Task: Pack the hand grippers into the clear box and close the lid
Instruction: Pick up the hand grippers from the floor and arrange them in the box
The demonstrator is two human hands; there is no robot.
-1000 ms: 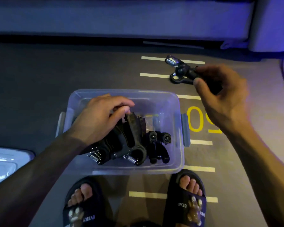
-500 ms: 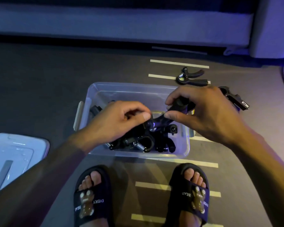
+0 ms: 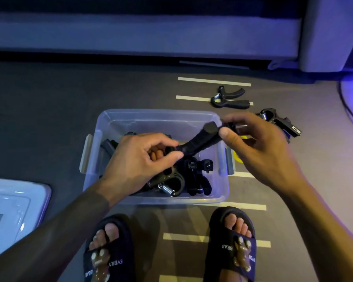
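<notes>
The clear box (image 3: 161, 114) sits open on the floor in front of my feet, with several black hand grippers (image 3: 172, 185) piled inside. One black hand gripper (image 3: 198, 141) slants over the box. My left hand (image 3: 139, 159) pinches its lower end above the pile. My right hand (image 3: 257, 147) pinches its upper handle end at the box's right rim. Two more hand grippers lie on the floor outside: one (image 3: 228, 98) beyond the box, another (image 3: 279, 125) partly hidden behind my right hand.
The white box lid (image 3: 14, 206) lies on the floor at the lower left. My feet in black sandals (image 3: 232, 241) stand just in front of the box. A low grey furniture base (image 3: 143, 31) runs along the far side; pale stripes mark the dark floor.
My right hand brought a hand gripper from the far right down to the box, and my left hand took hold of its lower end. The view has shifted, showing two grippers on the floor.
</notes>
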